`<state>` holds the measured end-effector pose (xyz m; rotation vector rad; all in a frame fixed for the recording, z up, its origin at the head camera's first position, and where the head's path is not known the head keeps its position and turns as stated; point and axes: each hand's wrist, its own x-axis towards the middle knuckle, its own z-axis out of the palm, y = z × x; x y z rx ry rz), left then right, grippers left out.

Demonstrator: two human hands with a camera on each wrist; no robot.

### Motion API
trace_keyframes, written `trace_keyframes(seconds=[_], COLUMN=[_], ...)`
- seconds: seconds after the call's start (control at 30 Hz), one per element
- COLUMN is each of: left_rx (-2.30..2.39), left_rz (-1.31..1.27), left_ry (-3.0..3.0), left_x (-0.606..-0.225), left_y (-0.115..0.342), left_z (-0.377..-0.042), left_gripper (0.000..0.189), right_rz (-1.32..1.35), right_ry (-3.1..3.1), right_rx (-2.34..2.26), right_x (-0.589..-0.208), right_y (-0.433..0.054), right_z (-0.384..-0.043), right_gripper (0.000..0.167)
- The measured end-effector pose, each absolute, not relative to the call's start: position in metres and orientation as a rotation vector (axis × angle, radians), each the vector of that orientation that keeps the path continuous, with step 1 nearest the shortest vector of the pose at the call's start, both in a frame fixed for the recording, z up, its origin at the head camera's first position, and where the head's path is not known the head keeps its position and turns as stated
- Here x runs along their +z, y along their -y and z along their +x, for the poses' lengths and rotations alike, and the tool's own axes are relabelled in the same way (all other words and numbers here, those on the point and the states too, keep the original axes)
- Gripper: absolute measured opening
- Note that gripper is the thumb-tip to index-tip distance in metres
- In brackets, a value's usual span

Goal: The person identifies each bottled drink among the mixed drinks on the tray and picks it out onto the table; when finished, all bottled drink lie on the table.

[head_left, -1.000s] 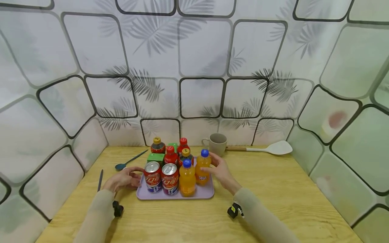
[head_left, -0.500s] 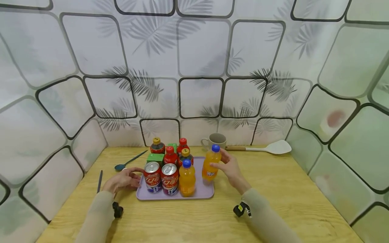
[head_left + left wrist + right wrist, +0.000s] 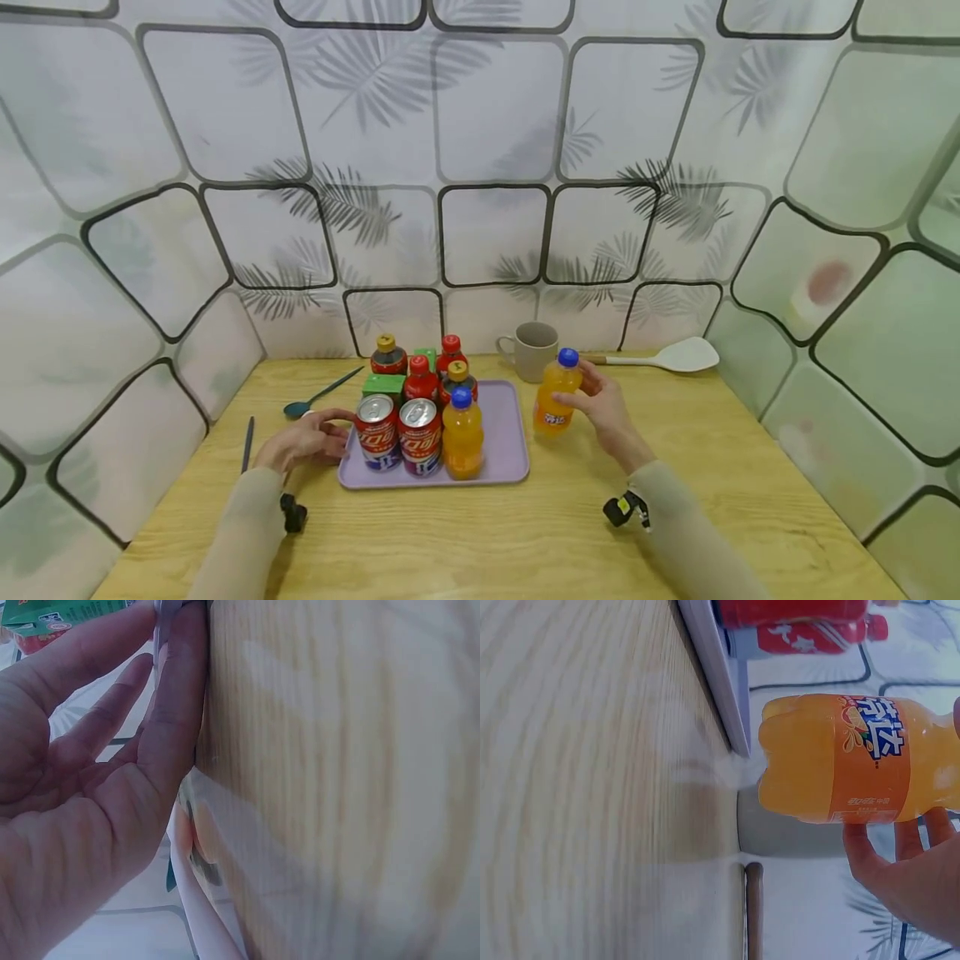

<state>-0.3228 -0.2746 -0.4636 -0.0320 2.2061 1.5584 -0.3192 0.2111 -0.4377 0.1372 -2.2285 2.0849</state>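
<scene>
In the head view my right hand [image 3: 606,410] grips a bottle of orange soda [image 3: 557,393] with a blue cap, right of the lilac tray [image 3: 506,433]. The right wrist view shows the bottle's base raised above the tabletop, its label facing the camera. My left hand [image 3: 311,440] holds the tray's left rim [image 3: 163,630], beside a red soda can [image 3: 377,433]. On the tray stand a second red can [image 3: 420,437], another orange soda bottle [image 3: 462,437], red-capped bottles [image 3: 421,383], yellow-capped dark bottles [image 3: 389,360] and green cartons [image 3: 384,386].
A beige mug [image 3: 534,354] stands behind the held bottle, with a wooden-handled white spatula [image 3: 686,356] to its right. Left of the tray lie a dark teal spoon [image 3: 300,408] and a dark thin utensil [image 3: 248,443]. Patterned curtains enclose the wooden table [image 3: 450,542].
My right hand has lifted the orange soda bottle off the tray's right side and carried it rightward, over the table. My left hand stays at the tray's left rim.
</scene>
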Motion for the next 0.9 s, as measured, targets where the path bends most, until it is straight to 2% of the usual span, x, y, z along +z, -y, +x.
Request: trace_keyframes(seconds=[0.9], left_rx=[1.566], left_rz=[-0.012], left_ry=[-2.226], left_x=[-0.466], left_y=[0.276], left_z=[-0.319], left_gripper=[0.072], right_rz=[-0.055], right_ry=[2.254], right_rx=[1.968], right_x=[-0.434], right_y=[-0.270], right_z=[-0.329], right_gripper=[0.081])
